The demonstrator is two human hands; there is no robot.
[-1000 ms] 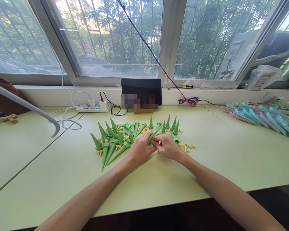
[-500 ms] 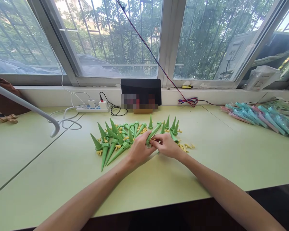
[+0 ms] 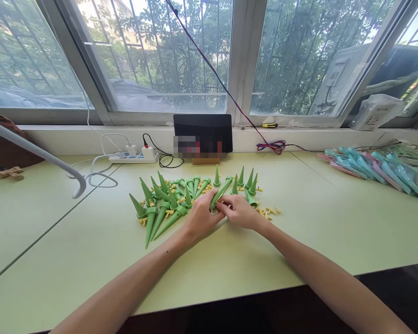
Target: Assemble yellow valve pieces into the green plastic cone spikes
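My left hand (image 3: 202, 212) is wrapped round a green plastic watering spike (image 3: 220, 194), its tip pointing up and to the right. The fingers of my right hand (image 3: 242, 212) are pinched against the side of that spike, with a bit of a small yellow valve piece (image 3: 222, 201) showing between them. Left of my hands lies a crowd of other green watering spikes (image 3: 150, 223), some standing on their caps, others on their sides. More of them (image 3: 250, 179) stand behind my right hand. Loose yellow T-shaped valve pieces (image 3: 270, 211) are scattered beside it and among the spikes.
A dark tablet (image 3: 202, 125) leans on a stand at the back of the pale green table (image 3: 320, 222). A power strip (image 3: 134, 158) with cables is to its left. Bagged teal and pink items (image 3: 376, 167) lie far right. A white curved bar (image 3: 45, 153) juts in from the left.
Both hands stay at the spike with almost the same grip. The whole view has shifted very slightly.
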